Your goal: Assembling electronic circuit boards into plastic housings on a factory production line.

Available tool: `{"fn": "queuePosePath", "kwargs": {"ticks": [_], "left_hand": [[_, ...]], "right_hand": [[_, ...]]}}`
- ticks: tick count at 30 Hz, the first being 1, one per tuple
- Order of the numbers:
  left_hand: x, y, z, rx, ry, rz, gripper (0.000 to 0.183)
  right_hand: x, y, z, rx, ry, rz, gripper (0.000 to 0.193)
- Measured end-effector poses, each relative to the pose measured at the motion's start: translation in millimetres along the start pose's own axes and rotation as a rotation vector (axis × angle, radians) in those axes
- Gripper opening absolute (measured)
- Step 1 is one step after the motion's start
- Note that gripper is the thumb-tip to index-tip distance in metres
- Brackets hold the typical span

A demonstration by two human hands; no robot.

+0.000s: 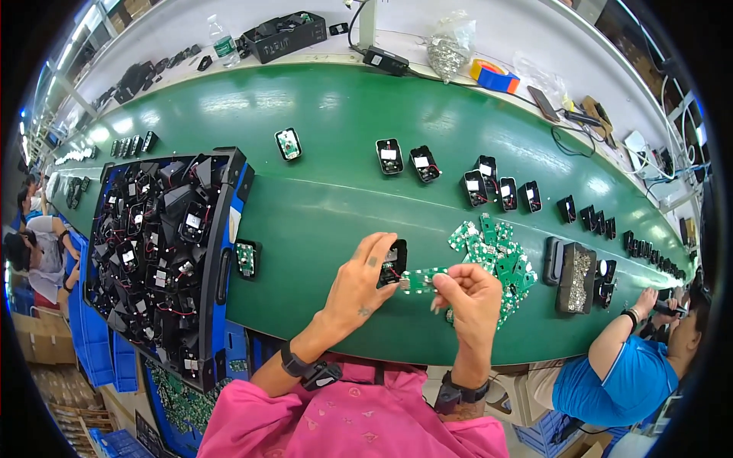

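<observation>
My left hand is closed around a small black plastic housing, whose open top shows a white part and red wire inside. Between the thumb and fingers of my right hand is a green circuit board, its left end at the housing's lower edge. I cannot tell whether the board is joined to the wires. Just right of my hands lies a heap of loose green circuit boards. To the left, a housing with a green board in it sits beside the big crate.
A blue and black crate full of black housings stands at the left. Several open housings line the green bench behind my hands. A black tray of small metal parts is at the right, near a person in blue.
</observation>
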State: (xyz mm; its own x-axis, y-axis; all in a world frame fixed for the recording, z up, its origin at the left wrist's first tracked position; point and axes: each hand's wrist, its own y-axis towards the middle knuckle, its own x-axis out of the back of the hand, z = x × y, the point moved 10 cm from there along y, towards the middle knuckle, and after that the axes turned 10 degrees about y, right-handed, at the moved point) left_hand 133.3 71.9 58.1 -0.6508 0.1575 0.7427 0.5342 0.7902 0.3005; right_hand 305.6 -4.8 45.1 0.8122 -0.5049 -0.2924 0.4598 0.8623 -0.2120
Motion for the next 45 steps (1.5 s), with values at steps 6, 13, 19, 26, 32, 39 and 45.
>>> {"fn": "queuePosePath", "kwargs": {"ticks": [6,13,19,26,32,39,45], "left_hand": [[-3.2,-6.5,-3.5,-0.015,-0.030,0.010,0.081],[1.7,-9.8,6.7,0.065,-0.052,-0.046,0.075],[2.8,-9.4,10.9,0.107,-0.117,-0.038,0.075],[-6.5,-15.0,0.9,0.045,-0.185,0.000,0.077],[-15.8,-22.5,0.5,0.087,-0.282,0.122,0.075],[-7.2,-25.7,11.4,0.130,-0.236,0.088,0.075],[-6.7,-23.4,9.3,0.122,-0.205,0.081,0.074]], "right_hand": [[-19.2,6.9,-18.4,-0.022,-0.014,0.066,0.013],[-18.9,0.7,-31.1,-0.077,-0.028,0.110,0.018],[-15.5,0.0,-26.1,-0.017,0.089,0.139,0.015],[-45.3,-2.1,-48.4,-0.189,0.275,0.349,0.010],[-38.1,-4.7,-7.8,0.057,0.347,0.187,0.009],[-12.7,-4.4,-17.2,-0.044,0.129,0.094,0.009],[-16.8,-4.0,-42.6,-0.108,0.138,0.119,0.009]]}}
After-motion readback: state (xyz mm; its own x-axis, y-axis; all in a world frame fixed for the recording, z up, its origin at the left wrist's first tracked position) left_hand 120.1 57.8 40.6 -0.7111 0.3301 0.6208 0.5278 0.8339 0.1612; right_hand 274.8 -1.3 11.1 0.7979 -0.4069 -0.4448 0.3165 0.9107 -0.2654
